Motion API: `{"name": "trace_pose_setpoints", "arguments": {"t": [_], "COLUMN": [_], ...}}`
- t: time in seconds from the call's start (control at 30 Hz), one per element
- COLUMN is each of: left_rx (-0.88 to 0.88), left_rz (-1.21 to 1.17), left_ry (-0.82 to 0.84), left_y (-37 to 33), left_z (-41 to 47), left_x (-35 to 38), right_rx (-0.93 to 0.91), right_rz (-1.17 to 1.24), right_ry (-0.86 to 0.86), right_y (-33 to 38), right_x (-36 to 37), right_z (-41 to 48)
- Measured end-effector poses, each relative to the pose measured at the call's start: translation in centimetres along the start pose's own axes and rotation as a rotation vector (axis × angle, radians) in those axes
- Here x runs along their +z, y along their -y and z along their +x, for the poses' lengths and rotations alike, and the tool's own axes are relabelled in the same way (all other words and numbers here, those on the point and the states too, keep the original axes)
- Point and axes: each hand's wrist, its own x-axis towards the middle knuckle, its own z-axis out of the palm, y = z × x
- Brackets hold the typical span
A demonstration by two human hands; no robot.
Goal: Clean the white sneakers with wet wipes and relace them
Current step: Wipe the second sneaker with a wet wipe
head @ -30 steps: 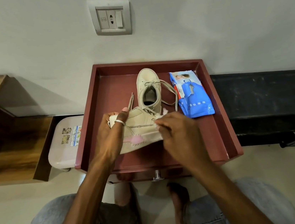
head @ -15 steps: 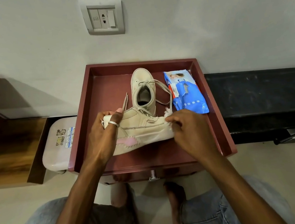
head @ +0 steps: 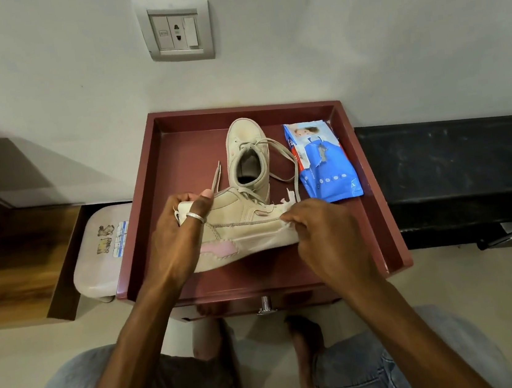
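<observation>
A cream-white sneaker with a pink side patch (head: pixel 246 232) lies on its side across the dark red tray-top (head: pixel 185 157) of a small table. My left hand (head: pixel 178 235) grips its heel end, thumb on top. My right hand (head: pixel 321 234) pinches a white wet wipe (head: pixel 288 202) against the sneaker's toe end. The second sneaker (head: pixel 248 154) stands upright behind, toe toward the wall, its laces trailing loose to the right. A blue pack of wet wipes (head: pixel 325 166) lies at the tray's right side.
A pale plastic stool (head: pixel 101 254) stands left of the table and a wooden shelf unit (head: pixel 3 250) lies further left. A black bench (head: pixel 451 163) runs along the right. The wall with a switch plate (head: pixel 175 29) is right behind. My knees and bare feet are below the table's front.
My right hand has slid the wipe rightward along the sneaker from its middle to the toe end. My left hand keeps its hold on the heel.
</observation>
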Motion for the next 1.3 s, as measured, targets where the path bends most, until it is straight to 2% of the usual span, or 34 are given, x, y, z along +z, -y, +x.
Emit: {"name": "trace_pose_setpoints", "arguments": {"t": [0.07, 0.23, 0.3, 0.43, 0.5, 0.63, 0.73, 0.8, 0.97, 1.07, 1.17, 1.3], "left_rx": [0.005, 0.014, 0.008, 0.013, 0.019, 0.024, 0.006, -0.004, -0.065, -0.138, -0.262, -0.312], "left_rz": [0.003, 0.010, 0.010, 0.013, 0.014, 0.019, -0.020, -0.041, -0.077, -0.158, -0.288, -0.392], "left_ry": [0.009, 0.014, 0.007, 0.010, 0.015, 0.017, 0.026, 0.030, 0.041, 0.092, 0.148, 0.192], "left_y": [0.1, 0.0, 0.1, 0.1, 0.1, -0.1, -0.3, -0.2, -0.5, -0.3, -0.2, -0.1], "left_z": [0.0, 0.0, 0.1, 0.1, 0.0, 0.0, 0.0, 0.0, 0.0, 0.2, 0.7, 0.9], "left_x": [0.0, -0.1, -0.1, -0.2, -0.2, -0.2, -0.5, -0.7, -0.7, -0.8, -1.0, -1.5], "right_rx": [0.027, 0.292, 0.291, 0.135, 0.220, 0.414, 0.454, 0.463, 0.238, 0.084, 0.014, -0.168], "right_rz": [-0.013, -0.056, -0.041, 0.013, 0.027, -0.032, -0.011, -0.011, -0.109, -0.063, 0.076, 0.146], "right_ry": [0.002, 0.042, 0.004, -0.031, -0.003, 0.188, 0.173, 0.104, -0.042, -0.032, 0.010, 0.136], "right_y": [-1.2, -4.5, -3.1, -1.0, -2.8, -4.9, -4.3, -3.5, 1.2, 4.4, 7.9, 11.9], "right_x": [-0.1, -0.2, -0.2, -0.3, -0.2, 0.2, 0.7, 0.5, 0.6, 1.4, 2.2, 2.9], "right_z": [0.7, 2.5, 2.0, 0.8, 1.8, 2.5, 2.1, 1.8, 0.4, -0.4, -1.3, -2.7]}}
